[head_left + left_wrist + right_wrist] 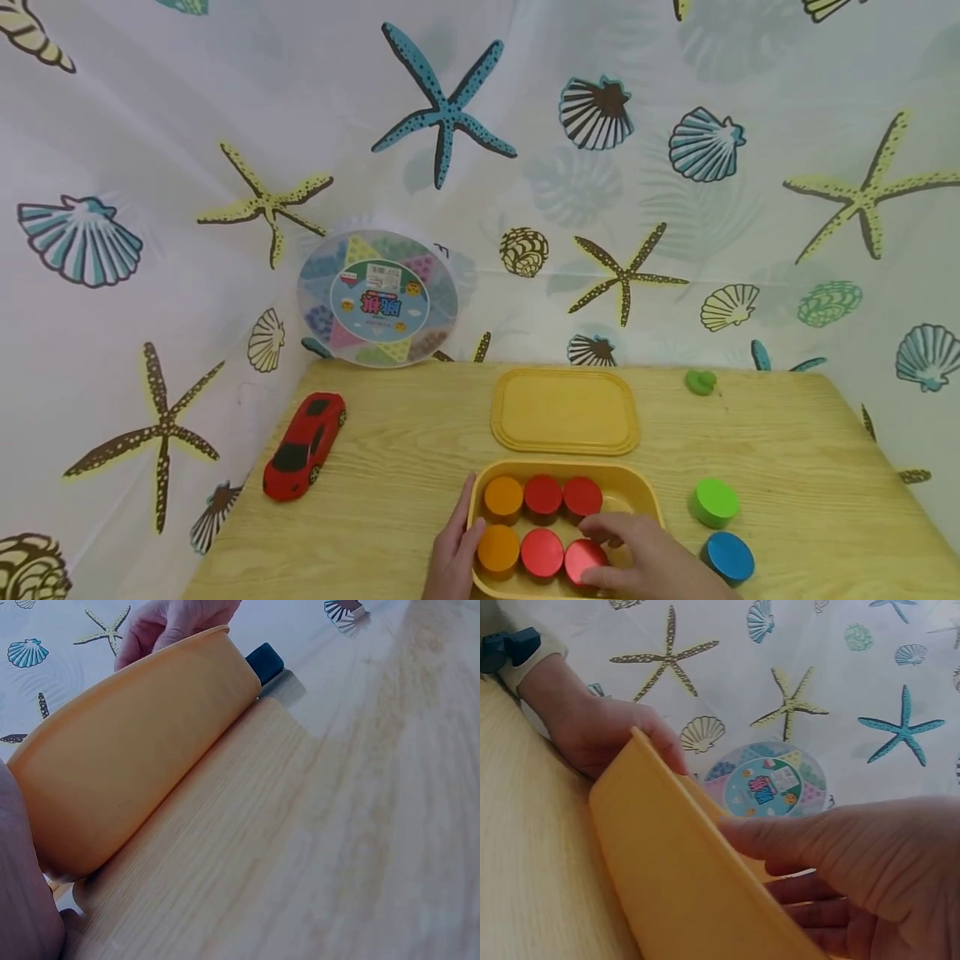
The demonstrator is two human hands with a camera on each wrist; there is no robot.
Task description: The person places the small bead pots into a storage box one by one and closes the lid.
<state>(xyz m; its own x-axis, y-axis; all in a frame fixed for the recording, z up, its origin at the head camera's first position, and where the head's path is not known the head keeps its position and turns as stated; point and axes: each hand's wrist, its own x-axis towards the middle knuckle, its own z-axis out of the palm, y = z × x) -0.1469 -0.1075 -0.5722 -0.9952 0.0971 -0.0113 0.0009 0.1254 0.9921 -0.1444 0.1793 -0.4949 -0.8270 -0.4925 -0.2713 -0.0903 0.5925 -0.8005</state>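
A yellow plastic box [651, 483] stands near the front of the table, with two orange discs and several red discs in rows inside it. My left hand [452, 554] grips its left wall, thumb at the rim and fingers along the outside. In the box, my right hand [637, 554] has thumb and index finger around the front right red disc [579, 557]. The left wrist view shows the box's outer wall [142, 742] with the right hand [176, 626] above its far rim. In the right wrist view, the wall hides the discs.
A yellow lid [564, 412] lies behind the box. To the right are a green disc [715, 503] and a blue disc [727, 557]. A red toy car [305, 447] sits at left, a small green toy [701, 382] at back right. A round game box [378, 298] leans against the patterned cloth.
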